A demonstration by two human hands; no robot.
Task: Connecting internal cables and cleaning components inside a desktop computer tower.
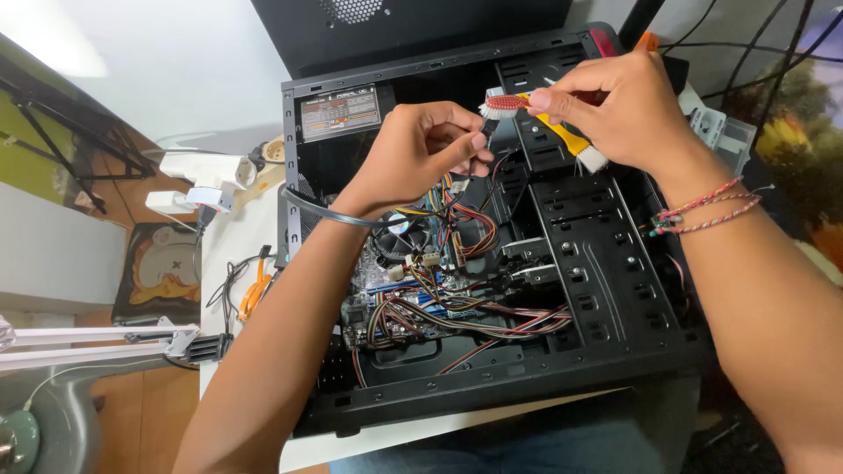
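Note:
An open black computer case (615,290) lies on its side in front of me. My right hand (628,105) holds a small red-backed brush (505,106) with white bristles, and a yellow-handled brush (571,140) also runs through its grip. My left hand (421,149) pinches a small dark connector (488,128) right against the red brush's bristles, above the case. Below the hands sit the motherboard (399,307), a round cooler fan (399,233) and bundles of coloured cables (465,312). The power supply (338,114) with its label fills the case's upper left corner.
The case rests on a white table (237,237) with a white power strip (206,167), black cords and orange-handled pliers (255,290) on its left. A white lamp arm (88,342) reaches in from the left. Cables and a metal bracket (724,132) lie behind the case at right.

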